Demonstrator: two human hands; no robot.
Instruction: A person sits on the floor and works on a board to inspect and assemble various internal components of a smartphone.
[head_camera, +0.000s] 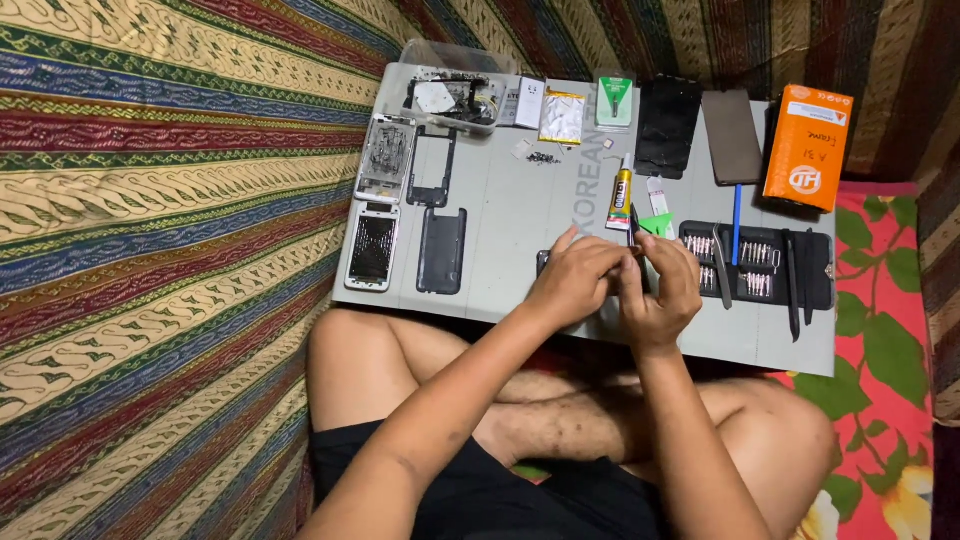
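Your left hand (575, 283) and right hand (660, 290) pinch a small dark part together; slip, and it could knock the glue tube (622, 200) at twelve o'clock.

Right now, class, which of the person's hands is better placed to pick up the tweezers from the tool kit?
Right hand: it lies beside the black tool kit, nearest the tweezers. The left hand sits farther away.

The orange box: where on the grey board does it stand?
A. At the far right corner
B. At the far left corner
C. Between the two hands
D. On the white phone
A: the orange box stands at the far right corner of the grey board, beside a dark screen panel.
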